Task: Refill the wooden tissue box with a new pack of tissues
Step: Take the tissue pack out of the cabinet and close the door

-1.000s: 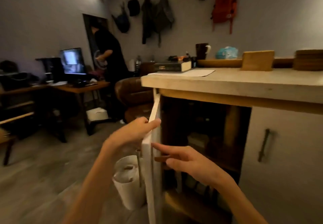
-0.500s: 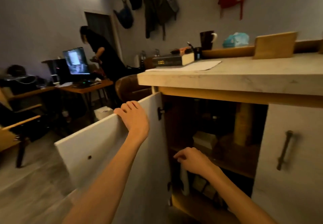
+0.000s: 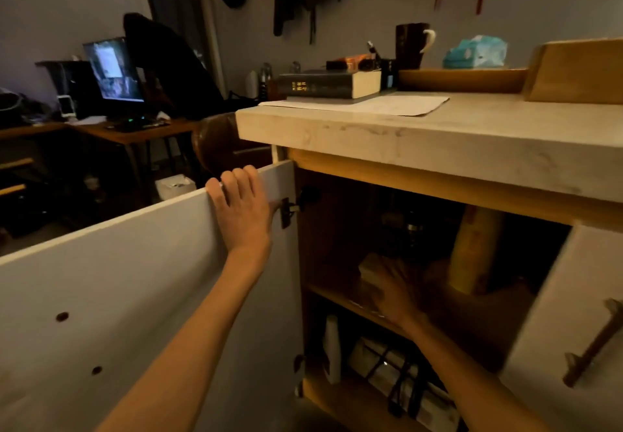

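While our left hand (image 3: pixel 241 209) hooks its fingers over the top edge of the open cabinet door (image 3: pixel 141 280), clamped on it, our right hand (image 3: pixel 397 291) is inside the cabinet at lower centre of the frame. It is motion-blurred and lies against a pale pack (image 3: pixel 367 269) on the upper shelf (image 3: pixel 337 298). We cannot tell if the fingers are gripping the pack or only lying on it.

Upper shelf contents: the pale pack at the front left, a tall yellow carton (image 3: pixel 472 249) standing upright to its right, and dark jars behind that are too dim to name. Lower shelf: a white bottle (image 3: pixel 332 347) upright at the left, and beside it clear-wrapped packs (image 3: pixel 394 371) crossed by dark straps.

The wooden tissue box (image 3: pixel 580 74) sits on the countertop (image 3: pixel 438 148) at the upper right of the frame, well apart from both hands. Left of it a wooden tray (image 3: pixel 462 81) holds a teal tissue pack (image 3: pixel 475 52); a dark mug (image 3: pixel 411 45) stands at the tray's left end. Further left a thick book (image 3: pixel 332 84) lies flat on a sheet of paper (image 3: pixel 387 106).

The right-hand cabinet door (image 3: pixel 556 296) is closed, its bar handle (image 3: pixel 593 344) at the right edge of the frame.
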`<state>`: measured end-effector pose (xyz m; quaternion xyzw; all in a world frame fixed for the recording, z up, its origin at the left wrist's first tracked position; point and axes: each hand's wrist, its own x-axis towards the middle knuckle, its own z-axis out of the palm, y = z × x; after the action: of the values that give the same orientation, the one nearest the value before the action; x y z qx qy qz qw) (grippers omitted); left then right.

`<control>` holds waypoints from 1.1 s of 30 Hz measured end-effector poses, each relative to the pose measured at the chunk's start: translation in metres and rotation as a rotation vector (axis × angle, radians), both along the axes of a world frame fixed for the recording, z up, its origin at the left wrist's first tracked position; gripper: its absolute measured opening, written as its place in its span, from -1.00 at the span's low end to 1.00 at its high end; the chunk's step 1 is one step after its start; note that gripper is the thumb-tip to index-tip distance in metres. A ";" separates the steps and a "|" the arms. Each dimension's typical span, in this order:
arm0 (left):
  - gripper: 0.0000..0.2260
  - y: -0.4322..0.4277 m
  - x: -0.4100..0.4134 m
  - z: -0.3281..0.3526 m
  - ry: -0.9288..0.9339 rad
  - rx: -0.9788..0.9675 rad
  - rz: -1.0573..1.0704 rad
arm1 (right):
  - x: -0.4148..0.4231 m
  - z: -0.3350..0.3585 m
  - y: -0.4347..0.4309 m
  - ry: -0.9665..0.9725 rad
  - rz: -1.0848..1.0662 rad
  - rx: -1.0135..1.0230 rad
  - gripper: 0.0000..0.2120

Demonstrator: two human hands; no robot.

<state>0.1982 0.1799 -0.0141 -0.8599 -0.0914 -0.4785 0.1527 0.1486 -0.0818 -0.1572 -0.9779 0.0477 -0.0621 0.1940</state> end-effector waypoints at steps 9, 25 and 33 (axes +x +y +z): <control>-0.28 -0.002 -0.001 -0.002 -0.026 0.004 -0.002 | 0.023 -0.031 0.012 0.356 0.157 -0.123 0.39; -0.62 0.027 -0.067 0.089 0.599 0.058 -0.224 | -0.090 0.042 0.070 0.069 -0.057 0.521 -0.39; -0.40 0.083 -0.132 0.105 1.074 -0.334 -0.530 | -0.143 0.119 0.098 -0.064 0.111 0.879 -0.53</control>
<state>0.0658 0.2632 0.0910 -0.9863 0.1413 0.0197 -0.0832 0.0054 0.0161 -0.0385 -0.8011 0.0111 -0.0557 0.5959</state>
